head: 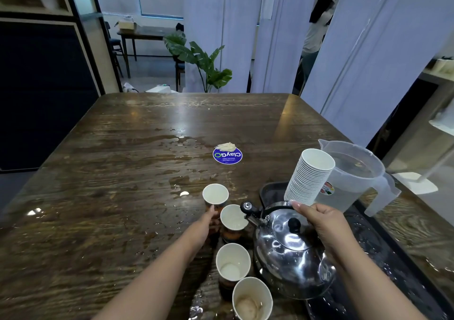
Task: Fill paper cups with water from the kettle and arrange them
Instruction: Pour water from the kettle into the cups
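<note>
Several paper cups stand in a line on the wooden table (pixel 122 172). My left hand (pixel 204 226) grips the side of the second cup from the far end (pixel 233 217). The far cup (pixel 215 194) looks empty. My right hand (pixel 319 224) is closed on the black handle of the steel kettle (pixel 290 253), which is tipped with its spout over the second cup's rim. Closer to me stand a third cup (pixel 233 262) with water low inside and a nearest cup (pixel 251 298), brownish inside.
A tall stack of paper cups (pixel 309 174) and a clear plastic jug (pixel 353 179) of water stand on a dark tray (pixel 373 246) at the right. Water is spilled across the table's middle, near a blue round sticker (pixel 227 155). A person stands far back right.
</note>
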A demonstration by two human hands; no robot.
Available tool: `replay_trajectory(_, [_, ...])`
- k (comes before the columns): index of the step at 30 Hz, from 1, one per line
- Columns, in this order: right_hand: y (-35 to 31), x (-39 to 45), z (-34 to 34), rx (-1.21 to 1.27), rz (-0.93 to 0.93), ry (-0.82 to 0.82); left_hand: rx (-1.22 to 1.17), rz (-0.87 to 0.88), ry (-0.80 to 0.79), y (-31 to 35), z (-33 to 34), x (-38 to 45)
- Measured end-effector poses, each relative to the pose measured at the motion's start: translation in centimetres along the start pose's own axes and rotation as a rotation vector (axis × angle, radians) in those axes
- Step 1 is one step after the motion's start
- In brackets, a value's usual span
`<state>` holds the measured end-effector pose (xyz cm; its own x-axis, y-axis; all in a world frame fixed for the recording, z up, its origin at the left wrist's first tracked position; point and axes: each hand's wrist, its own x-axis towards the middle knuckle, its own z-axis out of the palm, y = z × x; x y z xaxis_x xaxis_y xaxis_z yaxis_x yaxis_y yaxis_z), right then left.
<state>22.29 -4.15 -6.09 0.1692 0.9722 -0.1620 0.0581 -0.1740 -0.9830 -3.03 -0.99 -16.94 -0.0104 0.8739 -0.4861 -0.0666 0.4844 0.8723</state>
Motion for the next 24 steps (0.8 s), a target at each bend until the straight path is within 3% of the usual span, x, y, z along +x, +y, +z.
replay_trajectory(7, [0.7, 0.0, -0.2, 0.143, 0.001, 0.01, 0.162, 0.141, 0.374, 0.5, -3.2, 1.2])
replay_trajectory(15, [1.7, -0.4, -2.4, 0.259, -0.008, 0.044, 0.259, 0.206, 0.191, 2.5, -3.2, 4.1])
replay_trajectory(24, [1.1, -2.3, -5.8, 0.194, -0.048, 0.18, 0.066, 0.189, 0.096, 2.0, -1.7, 5.8])
